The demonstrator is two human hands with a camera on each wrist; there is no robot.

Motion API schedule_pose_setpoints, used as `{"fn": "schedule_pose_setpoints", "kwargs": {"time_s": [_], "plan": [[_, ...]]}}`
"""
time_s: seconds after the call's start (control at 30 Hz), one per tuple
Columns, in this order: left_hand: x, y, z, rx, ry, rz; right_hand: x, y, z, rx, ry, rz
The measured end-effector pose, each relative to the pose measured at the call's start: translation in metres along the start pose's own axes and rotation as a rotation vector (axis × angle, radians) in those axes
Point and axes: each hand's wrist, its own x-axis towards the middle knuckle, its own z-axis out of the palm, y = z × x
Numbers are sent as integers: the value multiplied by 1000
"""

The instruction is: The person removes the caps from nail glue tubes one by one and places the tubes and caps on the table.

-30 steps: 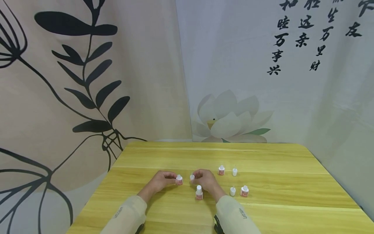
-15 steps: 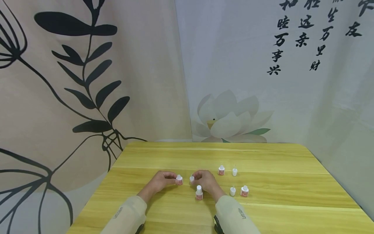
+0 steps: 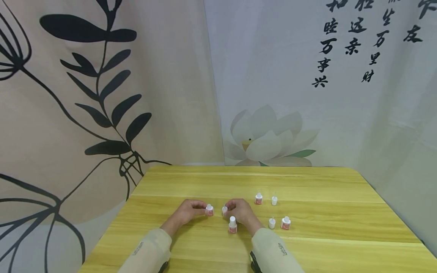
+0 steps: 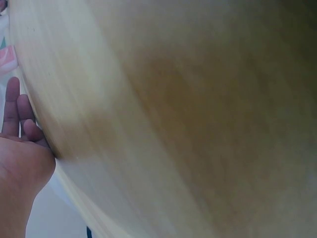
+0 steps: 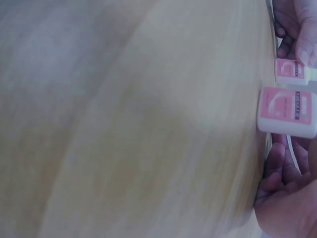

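Head view: the left hand point(image 3: 191, 208) pinches a pink-labelled bottle point(image 3: 209, 211) between thumb and fingers, the bottle upright with its short white neck showing. Across a small gap, the right hand point(image 3: 239, 209) pinches a white cap point(image 3: 224, 209) between thumb and fingers, near the bottle but apart from it. Whether either piece touches the desk point(image 3: 324, 197) is hard to tell. Just in front of the right hand, toward the person, a capped bottle point(image 3: 233, 225) stands upright on the wood. Beyond the right hand stand a far bottle point(image 3: 258, 199) and, just beside it, a far cap point(image 3: 274, 201) with a thin stem pointing up. Right of the right forearm, a near cap point(image 3: 271, 224), also stem up, sits just beside a near bottle point(image 3: 285, 223). Both forearms wear pale sleeves point(image 3: 148, 246). Behind the desk hangs a cloth backdrop point(image 3: 177, 94) printed with dark leaves, a pale lotus and black characters. Left wrist view: the hand lies at the left edge, part of a pink label beyond its fingertips. Right wrist view: the capped bottle partly hides the right hand's fingers
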Motion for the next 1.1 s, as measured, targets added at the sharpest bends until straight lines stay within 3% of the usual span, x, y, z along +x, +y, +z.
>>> {"fn": "schedule_pose_setpoints", "kwargs": {"time_s": [0.3,1.1], "plan": [[1,-2,0,2,-9,16,1,2,1,-3,2,-13],[2,0,0,19,22,-31,4,4,-2,35,-22,4]]}}
